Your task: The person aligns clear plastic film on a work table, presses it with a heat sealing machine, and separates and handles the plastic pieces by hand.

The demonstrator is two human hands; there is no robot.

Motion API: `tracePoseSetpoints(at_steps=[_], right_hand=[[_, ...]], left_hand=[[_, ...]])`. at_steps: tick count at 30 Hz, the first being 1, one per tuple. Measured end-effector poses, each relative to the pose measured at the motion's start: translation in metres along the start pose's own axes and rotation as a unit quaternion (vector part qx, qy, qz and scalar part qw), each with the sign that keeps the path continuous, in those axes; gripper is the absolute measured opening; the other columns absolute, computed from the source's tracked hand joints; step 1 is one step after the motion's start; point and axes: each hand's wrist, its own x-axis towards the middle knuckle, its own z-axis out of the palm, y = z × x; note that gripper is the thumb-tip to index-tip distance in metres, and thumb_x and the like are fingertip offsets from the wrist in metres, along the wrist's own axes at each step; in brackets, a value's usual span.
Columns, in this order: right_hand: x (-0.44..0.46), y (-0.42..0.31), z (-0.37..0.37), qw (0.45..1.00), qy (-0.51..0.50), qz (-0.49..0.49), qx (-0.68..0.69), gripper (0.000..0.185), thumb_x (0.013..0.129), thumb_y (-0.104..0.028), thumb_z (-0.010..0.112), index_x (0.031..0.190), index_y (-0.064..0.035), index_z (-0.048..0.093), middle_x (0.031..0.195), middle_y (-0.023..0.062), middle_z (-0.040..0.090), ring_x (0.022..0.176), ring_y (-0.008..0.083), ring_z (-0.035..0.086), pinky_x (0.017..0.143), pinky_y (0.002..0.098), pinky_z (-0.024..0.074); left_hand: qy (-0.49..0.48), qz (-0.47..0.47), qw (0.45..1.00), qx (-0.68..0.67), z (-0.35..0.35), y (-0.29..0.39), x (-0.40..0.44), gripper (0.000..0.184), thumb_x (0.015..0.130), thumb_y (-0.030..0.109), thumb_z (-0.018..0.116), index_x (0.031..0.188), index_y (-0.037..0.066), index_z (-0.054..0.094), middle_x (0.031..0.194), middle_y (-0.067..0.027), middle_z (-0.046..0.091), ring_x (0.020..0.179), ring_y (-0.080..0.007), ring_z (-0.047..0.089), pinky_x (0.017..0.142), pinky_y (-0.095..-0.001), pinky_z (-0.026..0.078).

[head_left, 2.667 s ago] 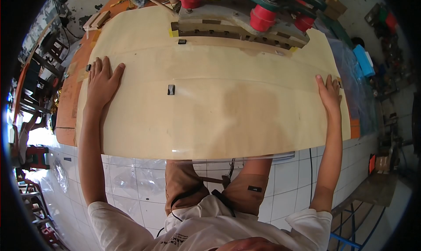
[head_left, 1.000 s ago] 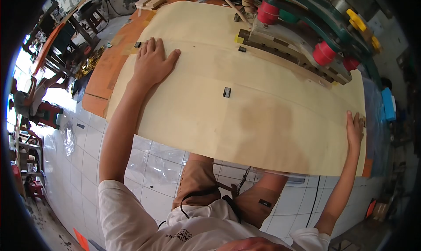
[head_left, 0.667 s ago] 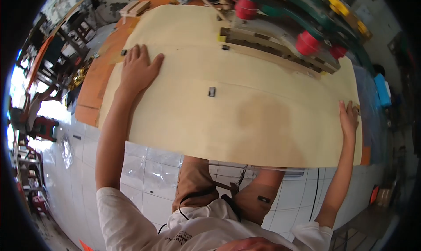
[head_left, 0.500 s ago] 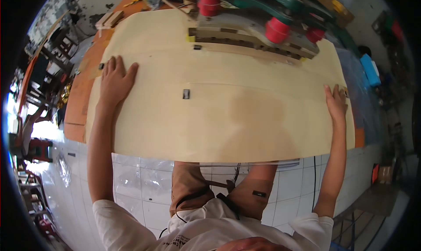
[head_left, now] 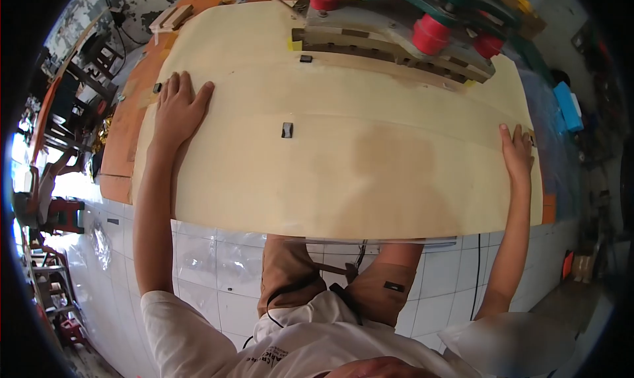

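A wide cream sheet, paper or thin card, covers most of the tabletop. My left hand lies flat near its left edge, thumb apart from the fingers. Close to those fingertips is a small black block at the sheet's edge. At the right edge my right hand rests on the sheet with fingers stretched forward, beside a small dark piece. Between the hands sits a black rectangular piece with a pale middle. Farther back, another black piece lies near the machine's head.
A green machine with red cylindrical parts and a long metal-and-wood head stands over the sheet's back part. Wooden blocks lie back left on the orange table. Clear plastic and a blue item are at right.
The whole view has shifted slightly, so the sheet and machine appear a little higher and farther right. Both hands stay flat on the sheet in about the same places.
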Motion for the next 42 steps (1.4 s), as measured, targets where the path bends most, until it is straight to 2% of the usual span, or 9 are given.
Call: tracePoseSetpoints(at_steps=[7,13,26,28,32,34,37,42], right_hand=[[0.005,0.003,0.002,1.000,-0.008,0.006,0.001,0.102,0.084,-0.084,0.027,0.155,-0.0116,0.021,0.161,0.0216,0.012,0.150,0.0363,0.007,0.117,0.0595,0.0039],[0.004,0.002,0.001,1.000,-0.011,0.005,0.008,0.104,0.083,-0.085,0.027,0.155,-0.0108,0.020,0.161,0.0219,0.011,0.150,0.0369,0.007,0.117,0.0598,0.0035],[0.004,0.001,-0.001,1.000,-0.022,0.013,0.010,0.103,0.084,-0.084,0.027,0.156,-0.0114,0.018,0.161,0.0223,0.010,0.150,0.0375,0.005,0.117,0.0596,0.0025],[0.006,0.003,0.000,1.000,-0.019,0.011,0.010,0.103,0.084,-0.084,0.027,0.156,-0.0115,0.018,0.161,0.0224,0.010,0.150,0.0374,0.005,0.117,0.0597,0.0026],[0.005,0.002,-0.001,1.000,-0.014,0.007,0.009,0.103,0.084,-0.084,0.028,0.156,-0.0113,0.019,0.161,0.0225,0.011,0.150,0.0372,0.006,0.117,0.0600,0.0027],[0.004,0.002,0.000,1.000,-0.012,0.006,0.008,0.103,0.084,-0.084,0.028,0.156,-0.0111,0.019,0.161,0.0226,0.011,0.150,0.0372,0.006,0.116,0.0602,0.0028],[0.005,0.001,0.000,1.000,-0.009,0.006,0.008,0.103,0.084,-0.084,0.028,0.156,-0.0107,0.020,0.161,0.0227,0.011,0.150,0.0373,0.006,0.116,0.0604,0.0031],[0.004,0.002,0.001,1.000,-0.002,0.000,0.009,0.102,0.084,-0.084,0.028,0.155,-0.0103,0.021,0.160,0.0229,0.012,0.149,0.0379,0.007,0.116,0.0607,0.0034]], left_hand=[[0.008,-0.007,1.000,-0.017,-0.004,0.004,-0.004,0.081,0.095,0.060,0.042,0.141,-0.006,0.040,0.150,-0.0284,0.034,0.142,-0.0404,0.028,0.117,-0.0437,0.021],[-0.016,-0.006,1.000,-0.012,-0.009,0.007,-0.003,0.083,0.095,0.060,0.044,0.143,-0.007,0.037,0.151,-0.0300,0.031,0.144,-0.0402,0.025,0.118,-0.0432,0.019],[-0.018,-0.007,1.000,-0.016,-0.013,0.011,-0.006,0.083,0.095,0.061,0.043,0.143,-0.007,0.039,0.150,-0.0306,0.032,0.144,-0.0413,0.026,0.118,-0.0436,0.020],[0.030,0.011,0.999,-0.017,-0.006,0.008,-0.006,0.077,0.094,0.060,0.044,0.134,-0.007,0.046,0.143,-0.0265,0.042,0.137,-0.0398,0.034,0.114,-0.0451,0.026],[0.046,0.007,0.999,0.002,0.001,0.003,-0.002,0.077,0.094,0.060,0.043,0.134,-0.007,0.046,0.144,-0.0264,0.041,0.138,-0.0401,0.033,0.114,-0.0449,0.026],[-0.014,0.009,1.000,-0.001,-0.008,0.006,-0.001,0.082,0.096,0.059,0.042,0.140,-0.009,0.041,0.147,-0.0325,0.035,0.141,-0.0429,0.029,0.117,-0.0446,0.022],[0.017,0.011,1.000,0.004,-0.001,0.002,-0.001,0.081,0.096,0.059,0.042,0.140,-0.010,0.040,0.147,-0.0329,0.036,0.141,-0.0432,0.029,0.117,-0.0445,0.023],[0.006,0.007,1.000,0.009,-0.005,0.005,-0.003,0.082,0.096,0.059,0.042,0.140,-0.010,0.040,0.146,-0.0335,0.036,0.141,-0.0436,0.029,0.117,-0.0451,0.023]])
